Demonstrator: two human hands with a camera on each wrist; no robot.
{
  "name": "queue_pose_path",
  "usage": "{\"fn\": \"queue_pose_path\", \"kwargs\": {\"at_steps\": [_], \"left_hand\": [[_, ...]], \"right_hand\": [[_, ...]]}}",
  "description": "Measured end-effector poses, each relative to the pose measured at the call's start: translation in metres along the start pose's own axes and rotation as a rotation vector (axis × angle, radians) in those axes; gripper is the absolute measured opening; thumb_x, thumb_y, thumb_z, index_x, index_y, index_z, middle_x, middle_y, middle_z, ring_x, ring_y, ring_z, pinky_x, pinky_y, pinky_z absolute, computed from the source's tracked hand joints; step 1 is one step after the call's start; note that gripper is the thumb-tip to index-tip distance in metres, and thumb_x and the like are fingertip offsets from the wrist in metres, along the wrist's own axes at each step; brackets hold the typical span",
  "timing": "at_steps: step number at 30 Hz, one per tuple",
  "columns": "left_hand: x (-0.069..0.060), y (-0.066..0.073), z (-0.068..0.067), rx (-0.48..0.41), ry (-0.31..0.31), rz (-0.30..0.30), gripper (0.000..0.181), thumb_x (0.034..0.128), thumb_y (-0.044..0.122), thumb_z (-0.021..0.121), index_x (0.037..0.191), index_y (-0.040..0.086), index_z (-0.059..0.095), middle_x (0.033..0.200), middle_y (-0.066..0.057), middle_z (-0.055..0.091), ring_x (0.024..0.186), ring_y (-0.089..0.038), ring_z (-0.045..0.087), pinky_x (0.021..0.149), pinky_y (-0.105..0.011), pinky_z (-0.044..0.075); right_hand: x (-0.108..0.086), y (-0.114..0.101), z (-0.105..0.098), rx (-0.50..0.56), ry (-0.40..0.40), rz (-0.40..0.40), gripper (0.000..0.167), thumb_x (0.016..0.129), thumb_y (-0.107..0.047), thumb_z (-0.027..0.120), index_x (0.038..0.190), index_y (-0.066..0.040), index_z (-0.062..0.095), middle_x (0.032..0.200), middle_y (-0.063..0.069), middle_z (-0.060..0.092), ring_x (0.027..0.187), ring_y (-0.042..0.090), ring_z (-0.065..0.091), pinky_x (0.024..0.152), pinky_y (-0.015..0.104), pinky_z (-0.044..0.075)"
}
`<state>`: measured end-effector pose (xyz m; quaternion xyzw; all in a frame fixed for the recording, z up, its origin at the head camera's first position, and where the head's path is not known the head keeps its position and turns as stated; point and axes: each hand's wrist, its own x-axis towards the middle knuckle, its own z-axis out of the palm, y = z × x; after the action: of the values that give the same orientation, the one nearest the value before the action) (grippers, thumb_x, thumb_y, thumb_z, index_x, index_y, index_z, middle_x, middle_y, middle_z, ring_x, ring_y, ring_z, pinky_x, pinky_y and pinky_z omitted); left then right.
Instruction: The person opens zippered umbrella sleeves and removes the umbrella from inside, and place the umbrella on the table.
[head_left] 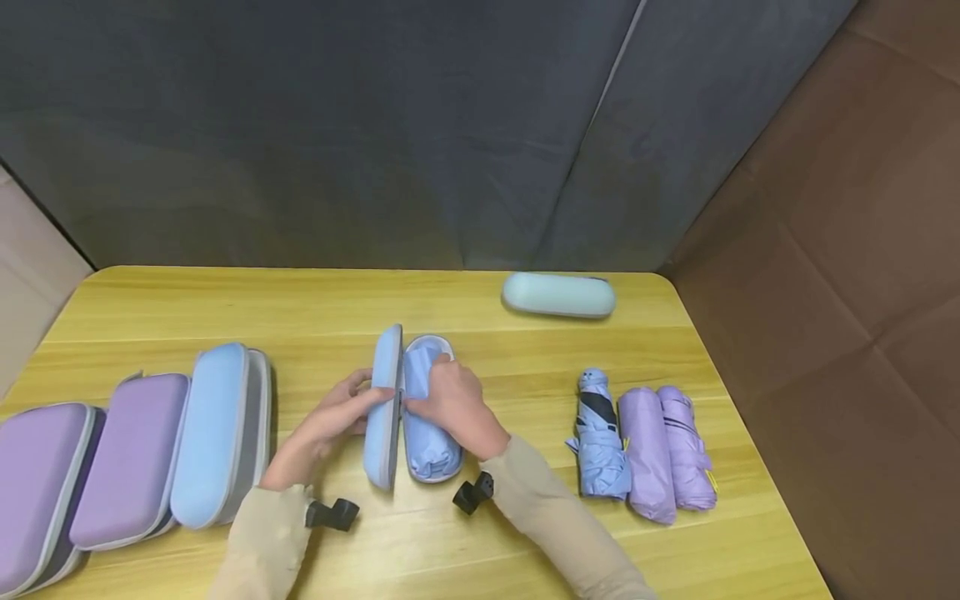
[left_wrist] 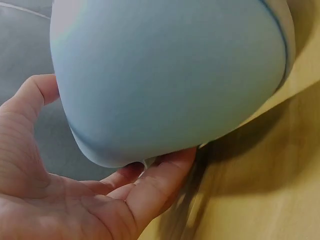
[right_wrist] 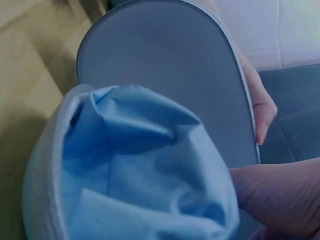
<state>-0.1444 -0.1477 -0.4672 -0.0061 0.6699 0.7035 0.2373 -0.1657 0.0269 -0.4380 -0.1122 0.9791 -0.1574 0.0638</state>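
In the head view a light blue zip case (head_left: 386,358) stands opened at the middle of the table, its lid tilted up on the left. My left hand (head_left: 341,412) holds that lid, thumb over the edge and fingers against the outer shell (left_wrist: 170,80). A folded blue umbrella (head_left: 429,442) lies in the right half of the case. Across the umbrella's middle, my right hand (head_left: 461,404) grips it with the thumb on the hinge side. The right wrist view shows the umbrella's crumpled fabric (right_wrist: 150,165) and the grey lining (right_wrist: 165,60) of the lid.
At the left lie two purple cases (head_left: 37,483) (head_left: 135,458) and a partly opened blue case (head_left: 213,442). Folded umbrellas, one blue (head_left: 600,458) and two purple (head_left: 647,458) (head_left: 686,458), lie at the right. A pale mint case (head_left: 558,296) sits by the back edge.
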Motion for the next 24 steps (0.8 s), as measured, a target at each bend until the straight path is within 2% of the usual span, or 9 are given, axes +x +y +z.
{"fn": "queue_pose_path", "kwargs": {"at_steps": [5, 9, 15, 20, 24], "left_hand": [[0.000, 0.000, 0.004, 0.015, 0.020, 0.008, 0.073, 0.0885, 0.021, 0.056, 0.143, -0.007, 0.017, 0.124, -0.034, 0.047, 0.097, -0.028, 0.061, 0.085, -0.041, 0.051], [0.000, 0.001, 0.006, 0.044, 0.033, 0.021, 0.074, 0.0889, 0.023, 0.058, 0.143, -0.007, 0.017, 0.128, -0.034, 0.046, 0.102, -0.030, 0.059, 0.086, -0.042, 0.051], [0.003, 0.002, 0.009, 0.059, 0.058, 0.002, 0.075, 0.0878, 0.030, 0.062, 0.141, -0.006, 0.022, 0.122, -0.027, 0.053, 0.095, -0.020, 0.061, 0.084, -0.038, 0.052], [-0.001, 0.012, 0.014, 0.117, 0.101, 0.027, 0.074, 0.0875, 0.027, 0.062, 0.141, -0.006, 0.023, 0.116, -0.029, 0.057, 0.090, -0.021, 0.062, 0.078, -0.035, 0.053], [-0.006, 0.020, 0.014, 0.196, 0.120, 0.033, 0.073, 0.0879, 0.026, 0.062, 0.142, -0.004, 0.023, 0.111, -0.026, 0.060, 0.087, -0.021, 0.062, 0.075, -0.032, 0.052]], "right_hand": [[0.002, -0.003, 0.003, -0.016, -0.008, 0.011, 0.065, 0.073, -0.037, 0.076, 0.110, 0.009, 0.049, 0.073, 0.010, 0.058, 0.057, 0.019, 0.057, 0.044, 0.025, 0.044], [0.005, -0.001, 0.007, 0.034, 0.013, 0.029, 0.063, 0.071, -0.037, 0.077, 0.106, 0.006, 0.047, 0.070, 0.009, 0.056, 0.056, 0.019, 0.056, 0.044, 0.026, 0.043], [0.005, 0.011, 0.006, 0.269, 0.002, 0.060, 0.071, 0.070, -0.031, 0.078, 0.120, 0.007, 0.044, 0.083, 0.014, 0.060, 0.063, 0.021, 0.058, 0.048, 0.026, 0.047], [0.005, 0.022, -0.001, 0.414, -0.031, 0.057, 0.075, 0.073, -0.029, 0.075, 0.131, 0.007, 0.042, 0.099, 0.019, 0.062, 0.076, 0.022, 0.062, 0.061, 0.027, 0.053], [0.002, 0.028, -0.006, 0.459, -0.046, 0.052, 0.075, 0.073, -0.029, 0.072, 0.133, 0.005, 0.043, 0.108, 0.021, 0.061, 0.088, 0.025, 0.060, 0.076, 0.032, 0.052]]}}
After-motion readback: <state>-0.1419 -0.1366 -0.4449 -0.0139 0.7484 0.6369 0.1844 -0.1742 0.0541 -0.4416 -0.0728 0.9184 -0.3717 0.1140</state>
